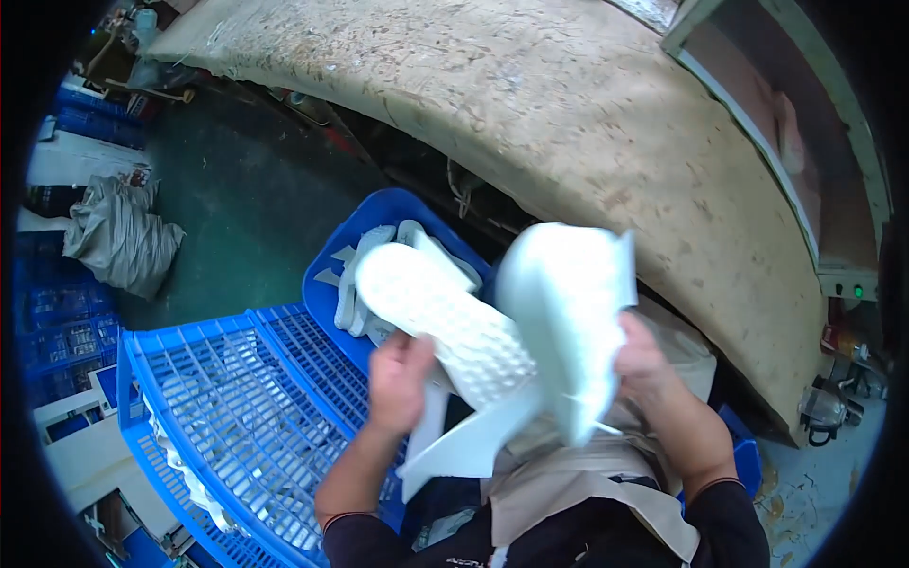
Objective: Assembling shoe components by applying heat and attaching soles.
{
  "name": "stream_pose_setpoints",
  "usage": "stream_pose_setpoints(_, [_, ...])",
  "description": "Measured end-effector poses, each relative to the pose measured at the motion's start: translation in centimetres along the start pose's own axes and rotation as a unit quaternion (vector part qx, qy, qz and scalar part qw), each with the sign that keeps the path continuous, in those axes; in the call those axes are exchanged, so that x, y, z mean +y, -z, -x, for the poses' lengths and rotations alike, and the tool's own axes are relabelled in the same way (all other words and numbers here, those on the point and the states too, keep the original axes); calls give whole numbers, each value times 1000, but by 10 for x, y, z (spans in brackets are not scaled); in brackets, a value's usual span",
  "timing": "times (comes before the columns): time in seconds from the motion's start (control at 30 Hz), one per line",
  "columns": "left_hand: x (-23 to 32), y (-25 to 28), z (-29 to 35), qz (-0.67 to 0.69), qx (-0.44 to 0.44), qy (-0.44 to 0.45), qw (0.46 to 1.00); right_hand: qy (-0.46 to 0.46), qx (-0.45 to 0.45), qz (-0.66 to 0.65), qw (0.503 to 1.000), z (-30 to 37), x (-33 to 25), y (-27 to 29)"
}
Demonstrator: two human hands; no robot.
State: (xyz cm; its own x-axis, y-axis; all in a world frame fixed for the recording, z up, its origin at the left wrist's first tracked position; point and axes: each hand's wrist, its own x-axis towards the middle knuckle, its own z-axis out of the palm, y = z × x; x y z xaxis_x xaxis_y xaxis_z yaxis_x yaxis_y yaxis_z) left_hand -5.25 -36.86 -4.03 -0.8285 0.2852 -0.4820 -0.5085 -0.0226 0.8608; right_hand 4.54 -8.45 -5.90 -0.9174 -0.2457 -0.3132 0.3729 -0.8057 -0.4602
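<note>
My left hand is closed on the edge of a white shoe sole, which has a bumpy surface and slants up to the left. My right hand grips the side of a second white shoe sole, held more upright and smeared by motion. A pale, flat flap hangs below the two soles; which one it joins is unclear. Just beyond my left hand, a blue tub contains several more whitish soles.
A worn, stained worktable curves across the far side. At lower left stands a blue slatted plastic basket with white pieces inside. A grey sack lies on the green floor. A metal kettle is at far right, near an open-fronted cabinet.
</note>
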Motion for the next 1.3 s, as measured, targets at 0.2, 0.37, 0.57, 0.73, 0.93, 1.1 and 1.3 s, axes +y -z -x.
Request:
stream_pose_setpoints(0.2, [-51, -58, 64, 158, -97, 122, 975, -44, 199, 119, 972, 57, 43, 13])
stream_pose_setpoints(0.37, [-95, -78, 89, -106, -139, 76, 982, -2, 172, 92, 981, 99, 41, 54])
stream_pose_setpoints(0.57, [-128, -65, 82, 123, -170, 78, 975, -65, 90, 281, 953, 97, 23, 32])
stream_pose_setpoints(0.73, [-162, -31, 71, 334, -181, 349, 857, -57, 112, 259, 958, 86, 23, -10])
stream_pose_setpoints(0.93, [-80, -29, -11, -3, -393, -107, 913, -82, 132, 249, 956, 65, 28, 1])
stream_pose_setpoints(1.1, [-159, 53, -183, -418, 62, -94, 902, -152, 178, 227, 945, 62, 8, 33])
stream_pose_setpoints(1.3, [-309, 152, -321, -672, 95, 78, 730, -198, 295, 206, 912, 38, -3, 13])
